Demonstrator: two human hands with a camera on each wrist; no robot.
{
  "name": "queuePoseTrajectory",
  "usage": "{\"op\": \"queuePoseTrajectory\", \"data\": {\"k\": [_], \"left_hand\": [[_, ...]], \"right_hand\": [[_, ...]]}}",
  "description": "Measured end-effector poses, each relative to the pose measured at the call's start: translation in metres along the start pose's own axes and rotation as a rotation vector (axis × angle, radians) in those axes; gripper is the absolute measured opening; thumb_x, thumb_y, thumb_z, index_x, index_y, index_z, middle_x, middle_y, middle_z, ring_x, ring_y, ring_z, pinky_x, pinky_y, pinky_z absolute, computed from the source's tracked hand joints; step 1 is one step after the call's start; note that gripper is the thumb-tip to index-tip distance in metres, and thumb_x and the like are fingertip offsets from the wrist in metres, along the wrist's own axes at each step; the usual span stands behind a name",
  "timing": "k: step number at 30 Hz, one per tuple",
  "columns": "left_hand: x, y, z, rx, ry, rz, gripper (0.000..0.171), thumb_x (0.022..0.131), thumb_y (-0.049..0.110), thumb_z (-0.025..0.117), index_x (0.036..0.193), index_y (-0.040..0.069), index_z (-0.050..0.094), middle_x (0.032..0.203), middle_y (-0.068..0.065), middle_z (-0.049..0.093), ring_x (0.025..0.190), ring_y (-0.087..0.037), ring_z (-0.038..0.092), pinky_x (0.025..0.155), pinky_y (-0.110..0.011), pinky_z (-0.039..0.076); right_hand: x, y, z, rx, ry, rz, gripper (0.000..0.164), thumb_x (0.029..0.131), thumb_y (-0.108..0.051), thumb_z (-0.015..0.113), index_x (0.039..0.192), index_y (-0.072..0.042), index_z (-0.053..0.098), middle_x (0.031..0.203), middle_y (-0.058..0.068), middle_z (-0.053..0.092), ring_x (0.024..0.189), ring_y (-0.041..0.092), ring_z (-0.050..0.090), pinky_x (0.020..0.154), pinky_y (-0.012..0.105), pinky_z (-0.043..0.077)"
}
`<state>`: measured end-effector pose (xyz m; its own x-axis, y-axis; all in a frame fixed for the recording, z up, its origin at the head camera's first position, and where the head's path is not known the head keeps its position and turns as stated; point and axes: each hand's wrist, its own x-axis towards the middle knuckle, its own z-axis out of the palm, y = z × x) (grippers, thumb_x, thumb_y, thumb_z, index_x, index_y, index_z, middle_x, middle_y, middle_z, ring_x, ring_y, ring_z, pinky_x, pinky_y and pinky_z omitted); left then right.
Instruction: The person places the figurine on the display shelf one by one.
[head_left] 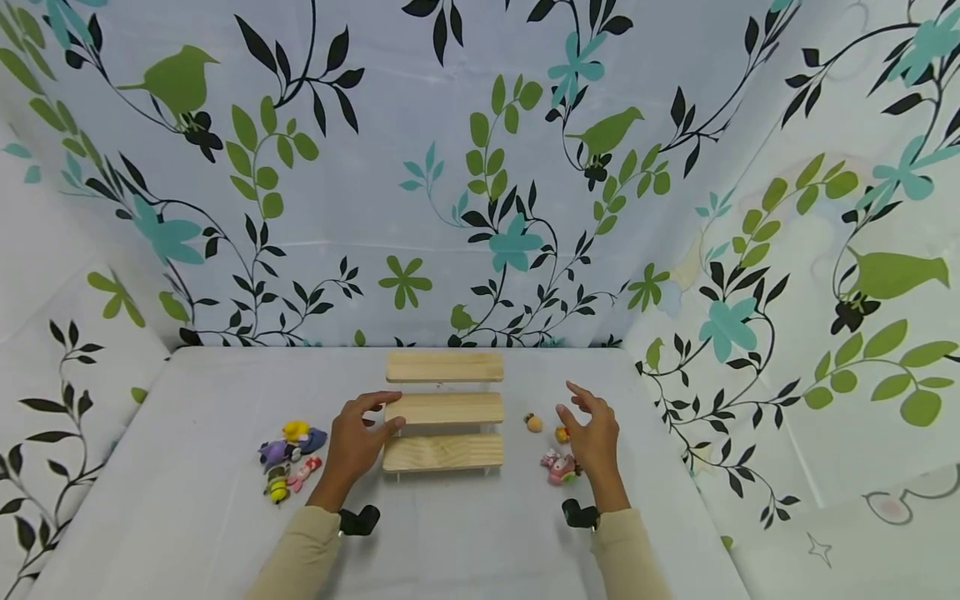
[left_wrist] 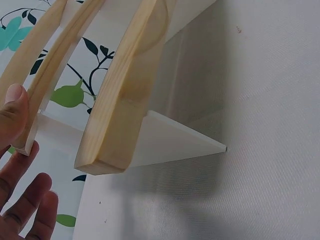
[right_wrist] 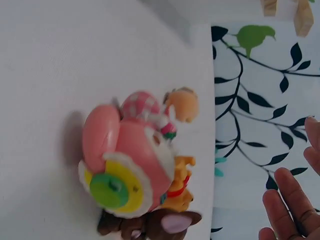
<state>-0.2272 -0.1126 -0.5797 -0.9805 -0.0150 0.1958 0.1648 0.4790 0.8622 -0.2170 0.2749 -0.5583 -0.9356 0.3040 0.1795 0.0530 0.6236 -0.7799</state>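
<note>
A three-tier stand with pale wooden planks (head_left: 444, 452) on white side supports (left_wrist: 175, 142) stands mid-table. My left hand (head_left: 358, 442) pinches the left end of its middle plank (head_left: 446, 408), thumb on top and a finger beneath in the left wrist view. My right hand (head_left: 594, 435) is held near the small toy figures at the right, fingers spread and nothing in them. In the right wrist view these are a pink figure (right_wrist: 145, 152) with a yellow and green flower, a brown figure (right_wrist: 170, 222), an orange figure (right_wrist: 177, 187) and a peach-coloured one (right_wrist: 185, 102).
Left of the stand lies a cluster of small toy figures, among them a purple one (head_left: 276, 452), a yellow one (head_left: 296, 431) and a pink one (head_left: 303, 472). A white cloth covers the table (head_left: 202, 500). Leaf-and-bird patterned sheets (head_left: 420, 167) hang behind and beside it.
</note>
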Motion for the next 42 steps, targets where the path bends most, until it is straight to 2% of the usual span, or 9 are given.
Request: {"op": "queuePoseTrajectory", "data": {"k": [8,13,21,33,38,42], "left_hand": [[0.001,-0.003,-0.001,-0.001,-0.007,-0.006,0.043,0.094,0.023,0.083,0.136,0.024,0.073,0.142,-0.005,0.068,0.124,-0.029,0.06,0.099,-0.05,0.053],[0.001,-0.003,-0.001,0.002,-0.007,-0.003,0.043,0.094,0.024,0.083,0.136,0.024,0.073,0.141,-0.006,0.068,0.124,-0.029,0.061,0.099,-0.05,0.053],[0.001,-0.003,-0.002,0.002,-0.007,-0.014,0.043,0.094,0.024,0.083,0.136,0.024,0.073,0.142,-0.005,0.068,0.125,-0.029,0.061,0.099,-0.05,0.053],[0.0,0.0,-0.002,0.01,-0.019,-0.031,0.043,0.095,0.023,0.082,0.137,0.024,0.072,0.143,-0.006,0.067,0.127,-0.03,0.059,0.101,-0.051,0.053],[0.0,0.0,-0.001,0.011,-0.02,-0.041,0.043,0.095,0.024,0.082,0.137,0.025,0.072,0.143,-0.006,0.067,0.128,-0.03,0.059,0.102,-0.05,0.052],[0.0,-0.001,-0.001,0.01,-0.021,-0.051,0.044,0.095,0.024,0.083,0.137,0.025,0.072,0.144,-0.006,0.067,0.128,-0.029,0.059,0.102,-0.051,0.052]], "right_hand": [[0.005,0.02,-0.002,-0.037,0.009,0.07,0.049,0.099,-0.024,0.078,0.147,-0.021,0.065,0.133,0.02,0.069,0.127,0.04,0.06,0.117,0.062,0.029],[0.007,0.028,0.001,-0.078,-0.018,0.151,0.051,0.099,-0.026,0.077,0.148,-0.02,0.063,0.135,0.021,0.068,0.126,0.039,0.059,0.115,0.062,0.03],[0.009,0.042,0.008,-0.174,-0.027,0.225,0.051,0.098,-0.03,0.078,0.145,-0.017,0.065,0.132,0.021,0.072,0.123,0.04,0.062,0.106,0.064,0.036],[0.003,0.048,0.015,-0.216,-0.013,0.26,0.049,0.096,-0.031,0.079,0.14,-0.01,0.068,0.123,0.022,0.073,0.116,0.045,0.059,0.097,0.06,0.038],[0.003,0.045,0.017,-0.25,-0.006,0.266,0.048,0.094,-0.032,0.081,0.134,-0.006,0.071,0.113,0.021,0.074,0.107,0.043,0.058,0.091,0.058,0.039],[0.003,0.045,0.018,-0.286,-0.005,0.29,0.049,0.092,-0.036,0.082,0.128,-0.004,0.073,0.104,0.018,0.074,0.106,0.043,0.057,0.092,0.057,0.037]]}}
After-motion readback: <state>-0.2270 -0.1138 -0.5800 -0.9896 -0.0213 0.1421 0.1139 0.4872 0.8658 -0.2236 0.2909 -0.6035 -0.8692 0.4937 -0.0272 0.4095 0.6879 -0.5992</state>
